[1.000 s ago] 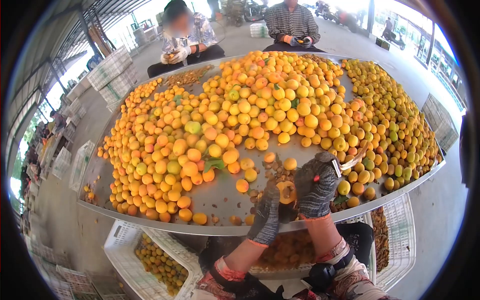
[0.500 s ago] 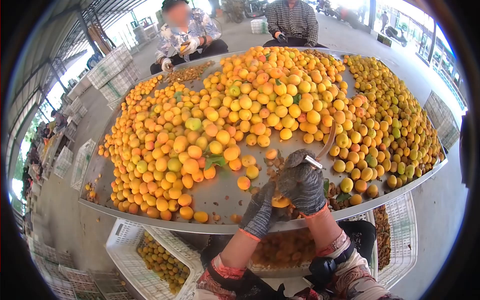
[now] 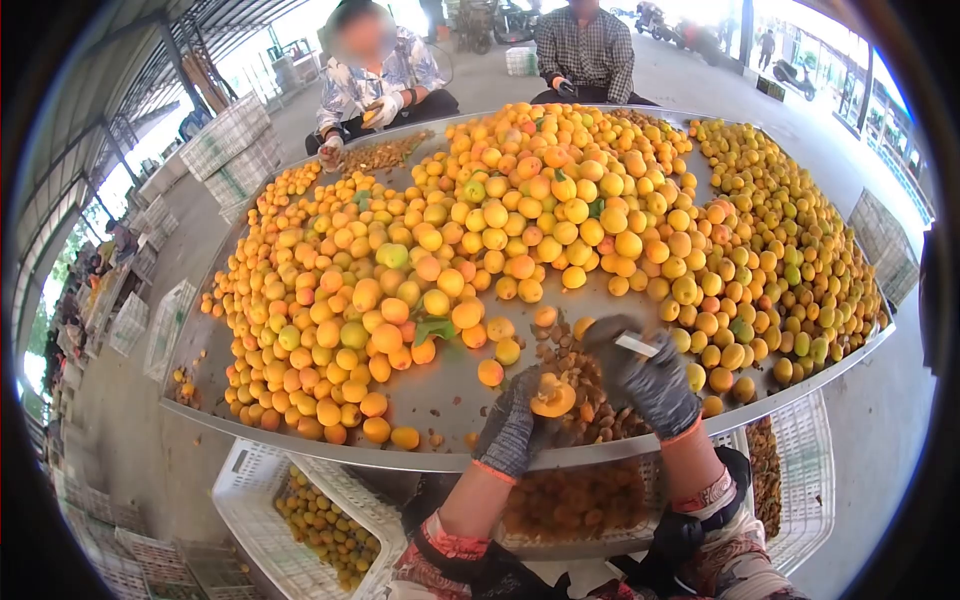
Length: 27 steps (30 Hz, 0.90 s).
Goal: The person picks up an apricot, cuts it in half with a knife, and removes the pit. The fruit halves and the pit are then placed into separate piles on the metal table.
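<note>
My left hand [image 3: 512, 425], in a dark grey knit glove, is closed around a cut-open apricot [image 3: 552, 396] just above the table's near edge. To its right my right hand [image 3: 645, 375], gloved alike and smeared by motion, is closed on a knife [image 3: 636, 345]. Only a pale metallic part of the knife shows; its blade cannot be made out. Below and between the hands lies a pile of brown apricot pits [image 3: 592, 395]. Loose apricots [image 3: 490, 372] lie left of my left hand.
A large heap of apricots [image 3: 560, 205] covers much of the metal table [image 3: 430, 385]; greener ones [image 3: 790, 230] lie at right. Below the near edge stand white crates [image 3: 240, 475], one holding apricots [image 3: 325, 530], and a container of orange-brown pieces [image 3: 570, 505]. Two people sit across the table.
My hands have separated; the right has moved right with the knife, away from the apricot. The opened apricot in my left hand now shows, as does more of the pit pile.
</note>
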Each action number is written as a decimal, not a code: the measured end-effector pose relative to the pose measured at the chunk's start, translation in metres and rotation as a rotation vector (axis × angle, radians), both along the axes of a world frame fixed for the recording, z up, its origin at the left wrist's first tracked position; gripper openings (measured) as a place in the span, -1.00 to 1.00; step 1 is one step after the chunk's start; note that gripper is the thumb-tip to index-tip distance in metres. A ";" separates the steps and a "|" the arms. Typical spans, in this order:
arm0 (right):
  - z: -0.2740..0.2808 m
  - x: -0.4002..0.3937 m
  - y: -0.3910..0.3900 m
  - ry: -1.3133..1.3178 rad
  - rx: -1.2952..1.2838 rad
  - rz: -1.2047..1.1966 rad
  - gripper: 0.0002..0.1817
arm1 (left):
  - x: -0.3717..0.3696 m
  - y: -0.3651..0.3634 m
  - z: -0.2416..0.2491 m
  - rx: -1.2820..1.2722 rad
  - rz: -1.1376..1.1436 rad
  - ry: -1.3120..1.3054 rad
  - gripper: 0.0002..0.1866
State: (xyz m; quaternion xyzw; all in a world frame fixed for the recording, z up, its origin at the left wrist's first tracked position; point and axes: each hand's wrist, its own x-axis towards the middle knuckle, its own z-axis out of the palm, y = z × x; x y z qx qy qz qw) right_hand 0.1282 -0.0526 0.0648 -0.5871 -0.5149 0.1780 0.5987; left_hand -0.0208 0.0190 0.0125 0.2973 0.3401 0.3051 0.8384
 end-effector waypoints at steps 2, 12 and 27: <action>0.000 -0.013 -0.008 0.148 -0.082 0.330 -0.64 | 0.000 -0.009 0.031 -0.201 0.012 -0.040 -0.64; -0.027 -0.030 -0.008 -0.337 -0.151 -0.014 -0.71 | 0.003 -0.013 -0.001 0.372 -0.130 0.272 -0.61; -0.064 0.025 -0.003 0.611 -0.232 0.208 -0.70 | -0.014 -0.031 0.051 1.261 -1.011 0.395 -0.58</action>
